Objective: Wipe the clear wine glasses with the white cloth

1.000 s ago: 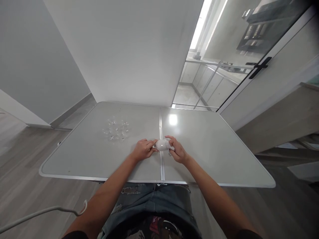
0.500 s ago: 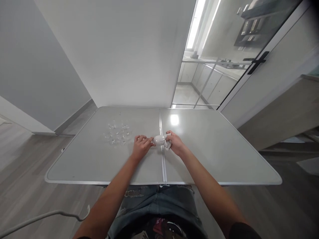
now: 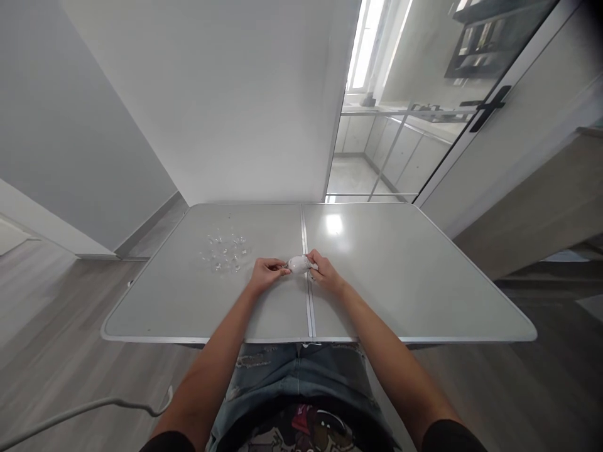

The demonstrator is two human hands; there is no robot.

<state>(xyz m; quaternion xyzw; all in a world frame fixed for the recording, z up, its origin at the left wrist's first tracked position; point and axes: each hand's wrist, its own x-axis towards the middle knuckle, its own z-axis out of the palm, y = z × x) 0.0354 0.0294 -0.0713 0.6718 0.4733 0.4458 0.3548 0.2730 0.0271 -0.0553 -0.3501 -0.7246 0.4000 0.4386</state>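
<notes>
Left hand (image 3: 265, 275) and right hand (image 3: 323, 274) both pinch 1 small white rounded plastic object (image 3: 298, 264), right over the centre seam of the grey folding table (image 3: 400, 276). A cluster of small clear glass pieces (image 3: 225, 250), too tiny to count, sits near the left hand; white wall (image 3: 226, 94) behind, glass door (image 3: 424, 113) to the right.

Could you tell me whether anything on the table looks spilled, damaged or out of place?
Nothing stands out. Small clear pieces lie loosely clustered on the table, left of both hands, which hold a small white object between them over the centre seam.
</notes>
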